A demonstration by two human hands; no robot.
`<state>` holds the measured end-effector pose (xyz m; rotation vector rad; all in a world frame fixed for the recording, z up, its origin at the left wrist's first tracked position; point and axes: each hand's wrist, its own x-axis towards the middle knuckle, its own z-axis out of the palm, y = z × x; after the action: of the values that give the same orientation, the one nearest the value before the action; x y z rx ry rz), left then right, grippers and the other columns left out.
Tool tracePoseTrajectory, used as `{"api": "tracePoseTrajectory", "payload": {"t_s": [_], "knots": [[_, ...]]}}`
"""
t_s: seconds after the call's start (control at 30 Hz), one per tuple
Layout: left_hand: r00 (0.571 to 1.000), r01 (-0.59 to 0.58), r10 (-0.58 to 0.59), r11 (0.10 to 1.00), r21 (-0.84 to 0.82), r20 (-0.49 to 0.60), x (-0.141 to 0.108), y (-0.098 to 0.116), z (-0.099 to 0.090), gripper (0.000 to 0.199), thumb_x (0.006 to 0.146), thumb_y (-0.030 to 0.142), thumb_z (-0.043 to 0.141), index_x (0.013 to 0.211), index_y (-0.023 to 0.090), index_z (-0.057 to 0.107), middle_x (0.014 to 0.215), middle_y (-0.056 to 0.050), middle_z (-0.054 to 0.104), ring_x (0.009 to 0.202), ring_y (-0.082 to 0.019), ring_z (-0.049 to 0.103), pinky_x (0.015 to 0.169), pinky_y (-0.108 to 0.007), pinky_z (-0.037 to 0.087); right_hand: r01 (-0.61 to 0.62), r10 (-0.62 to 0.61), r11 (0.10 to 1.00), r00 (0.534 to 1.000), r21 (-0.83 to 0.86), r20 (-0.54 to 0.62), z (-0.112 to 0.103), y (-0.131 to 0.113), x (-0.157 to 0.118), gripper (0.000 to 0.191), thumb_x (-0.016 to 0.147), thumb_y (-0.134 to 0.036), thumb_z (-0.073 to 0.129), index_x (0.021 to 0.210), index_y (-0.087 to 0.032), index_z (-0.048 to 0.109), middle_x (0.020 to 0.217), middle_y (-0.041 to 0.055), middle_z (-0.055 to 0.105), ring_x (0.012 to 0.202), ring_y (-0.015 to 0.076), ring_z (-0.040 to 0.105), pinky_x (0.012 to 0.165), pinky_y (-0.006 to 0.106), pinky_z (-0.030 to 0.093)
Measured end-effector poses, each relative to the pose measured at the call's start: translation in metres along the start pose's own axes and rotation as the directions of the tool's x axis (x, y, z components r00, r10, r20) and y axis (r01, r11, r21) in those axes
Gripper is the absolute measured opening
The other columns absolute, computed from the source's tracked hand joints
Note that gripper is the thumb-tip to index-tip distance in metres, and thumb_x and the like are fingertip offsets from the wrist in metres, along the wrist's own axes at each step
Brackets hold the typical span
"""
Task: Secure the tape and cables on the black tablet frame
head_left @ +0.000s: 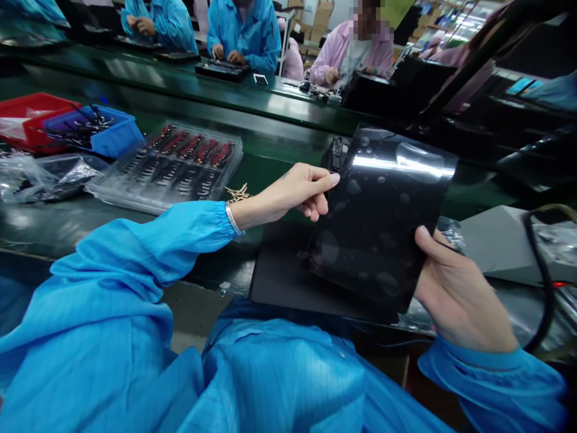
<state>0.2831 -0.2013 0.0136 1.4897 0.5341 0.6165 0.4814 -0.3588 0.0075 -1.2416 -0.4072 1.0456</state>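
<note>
A glossy black panel (383, 222) is held tilted above a black mat (279, 276) on the desk (270, 150), its lower right edge clamped by the right hand (460, 294) fingers and its left edge pinched by the left hand (297, 192). Farther left, a clear parts tray (166, 168) and a blue bin (112, 135) are seen.
</note>
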Motion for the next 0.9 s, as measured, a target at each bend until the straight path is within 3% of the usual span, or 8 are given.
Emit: {"api": "tracePoseTrajectory", "payload": {"t_s": [0.37, 0.47, 0.53, 0.6, 0.67, 0.7, 0.77, 0.9], "knots": [[1.0, -0.011, 0.011, 1.0, -0.01, 0.011, 0.002, -0.002, 0.001, 0.047, 0.1, 0.047, 0.065, 0.071, 0.018, 0.043, 0.051, 0.001, 0.064, 0.037, -0.005, 0.058, 0.038, -0.011, 0.04, 0.097, -0.087, 0.991, 0.992, -0.094, 0.096, -0.015, 0.008, 0.011, 0.03, 0.088, -0.033, 0.075, 0.117, -0.03, 0.077, 0.139, 0.0023, 0.07, 0.125, 0.0296, 0.069, 0.112, 0.052, 0.058], [0.996, -0.067, 0.065, 0.997, 0.027, 0.053, 0.005, -0.003, -0.005, 0.045, 0.096, 0.047, 0.073, 0.075, 0.016, 0.048, 0.057, -0.001, 0.069, 0.042, -0.008, 0.063, 0.042, -0.013, 0.047, 0.282, -0.271, 0.949, 0.958, -0.144, 0.09, -0.009, 0.001, 0.008, 0.026, 0.084, -0.032, 0.081, 0.109, -0.028, 0.079, 0.131, 0.0012, 0.074, 0.127, 0.0273, 0.068, 0.121, 0.051, 0.049], [0.986, -0.132, 0.126, 0.99, 0.048, 0.111, 0.008, -0.003, -0.01, 0.038, 0.093, 0.041, 0.079, 0.082, 0.015, 0.052, 0.065, -0.003, 0.073, 0.051, -0.013, 0.071, 0.05, -0.017, 0.056, 0.515, -0.515, 0.821, 0.855, -0.246, 0.069, -0.004, -0.005, 0.003, 0.023, 0.084, -0.031, 0.082, 0.106, -0.027, 0.08, 0.122, 0.0003, 0.076, 0.129, 0.0257, 0.066, 0.126, 0.048, 0.042], [0.967, -0.2, 0.19, 0.979, 0.046, 0.168, 0.013, -0.005, -0.016, 0.032, 0.089, 0.031, 0.083, 0.09, 0.015, 0.055, 0.073, -0.004, 0.076, 0.063, -0.018, 0.076, 0.06, -0.024, 0.062, 0.718, -0.754, 0.547, 0.646, -0.431, 0.119, -0.004, -0.011, -0.005, 0.021, 0.087, -0.029, 0.081, 0.108, -0.028, 0.081, 0.11, -0.0007, 0.078, 0.124, 0.025, 0.069, 0.125, 0.045, 0.044], [0.956, -0.245, 0.232, 0.968, 0.058, 0.177, 0.018, -0.009, -0.019, 0.025, 0.088, 0.024, 0.081, 0.092, 0.015, 0.058, 0.077, -0.004, 0.076, 0.07, -0.019, 0.078, 0.065, -0.027, 0.063, 0.806, -0.831, 0.177, 0.43, -0.565, 0.353, -0.008, -0.01, -0.014, 0.029, 0.093, -0.026, 0.075, 0.122, -0.032, 0.079, 0.11, -0.0013, 0.079, 0.114, 0.0246, 0.074, 0.117, 0.043, 0.053], [0.954, -0.269, 0.254, 0.96, 0.08, 0.158, 0.019, -0.013, -0.019, 0.022, 0.086, 0.022, 0.081, 0.091, 0.014, 0.06, 0.078, -0.004, 0.076, 0.072, -0.018, 0.077, 0.067, -0.026, 0.062, 0.826, -0.788, 0.023, 0.361, -0.563, 0.498, -0.01, -0.006, -0.02, 0.036, 0.096, -0.026, 0.072, 0.13, -0.035, 0.075, 0.116, -0.002, 0.079, 0.11, 0.0244, 0.076, 0.112, 0.042, 0.057], [0.947, -0.319, 0.306, 0.935, 0.156, 0.101, 0.021, -0.024, -0.019, 0.018, 0.084, 0.019, 0.08, 0.088, 0.014, 0.063, 0.084, -0.003, 0.076, 0.079, -0.014, 0.076, 0.073, -0.022, 0.059, 0.876, -0.623, -0.14, 0.284, -0.461, 0.729, -0.015, 0.008, -0.03, 0.05, 0.099, -0.025, 0.065, 0.146, -0.042, 0.062, 0.134, -0.0039, 0.072, 0.114, 0.0253, 0.075, 0.109, 0.041, 0.06], [0.951, -0.302, 0.27, 0.912, 0.276, 0.148, 0.018, -0.052, -0.027, 0.028, 0.084, 0.024, 0.079, 0.108, 0.016, 0.066, 0.101, -0.004, 0.078, 0.093, -0.014, 0.074, 0.084, -0.021, 0.055, 0.941, -0.492, -0.136, 0.206, -0.308, 0.846, -0.025, 0.044, -0.039, 0.061, 0.105, -0.012, 0.049, 0.16, -0.038, 0.044, 0.15, -0.0006, 0.058, 0.137, 0.0266, 0.06, 0.123, 0.049, 0.048]]}}
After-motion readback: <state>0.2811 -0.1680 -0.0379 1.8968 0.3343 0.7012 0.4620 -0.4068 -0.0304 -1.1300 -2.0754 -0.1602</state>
